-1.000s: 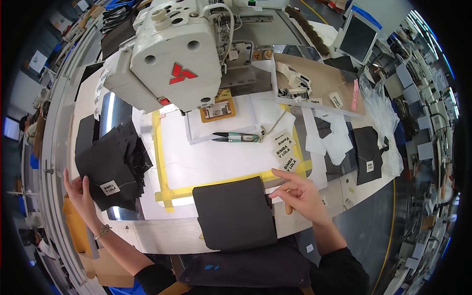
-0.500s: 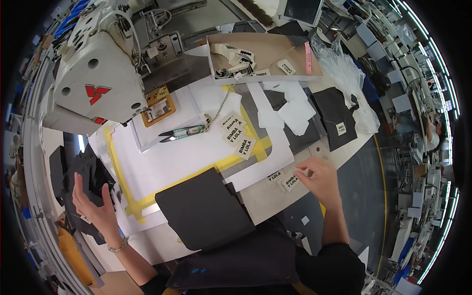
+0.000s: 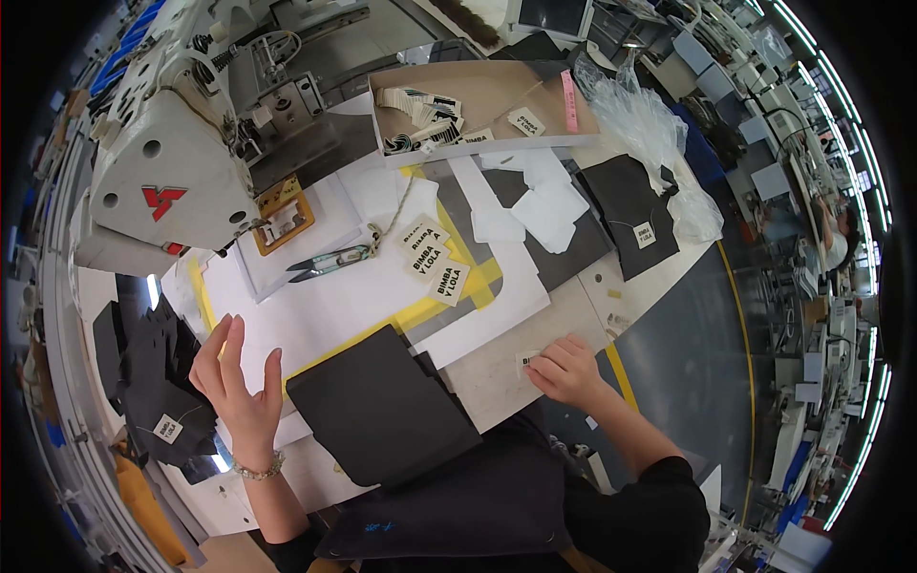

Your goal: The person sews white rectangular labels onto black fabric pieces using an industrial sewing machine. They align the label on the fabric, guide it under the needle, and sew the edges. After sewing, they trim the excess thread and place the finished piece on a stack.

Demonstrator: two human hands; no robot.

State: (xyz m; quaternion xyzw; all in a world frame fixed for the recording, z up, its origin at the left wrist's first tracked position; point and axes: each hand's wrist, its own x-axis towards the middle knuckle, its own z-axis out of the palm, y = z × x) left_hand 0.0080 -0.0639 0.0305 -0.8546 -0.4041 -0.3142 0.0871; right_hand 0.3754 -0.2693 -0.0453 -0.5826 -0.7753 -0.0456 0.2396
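Observation:
My left hand (image 3: 239, 392), a bracelet at its wrist, hovers empty with fingers spread beside the dark fabric pieces (image 3: 158, 368) at the left, one bearing a white label (image 3: 167, 429). Near the table's front edge my right hand (image 3: 565, 371) is closed at the edge of a small white printed label (image 3: 524, 362), its fingers hiding most of it. Between my hands lies a stack of black fabric panels (image 3: 382, 406). Beyond it, several more white labels (image 3: 449, 280) overlap on the yellow-taped white sheet (image 3: 330, 306). Thread snips (image 3: 330, 262) with a cord lie beside them.
A white sewing machine head (image 3: 158, 162) stands at the back left, its amber-framed clamp (image 3: 285, 218) over the sheet. Behind, a shallow cardboard box (image 3: 497, 86) holds labels. White scraps (image 3: 549, 210), a black labelled piece (image 3: 626, 215) and a clear plastic bag (image 3: 650, 134) are on the right.
My left hand has moved right, away from the dark pieces. My right hand has come down and left, closing at the labels by the front edge; only one shows there now.

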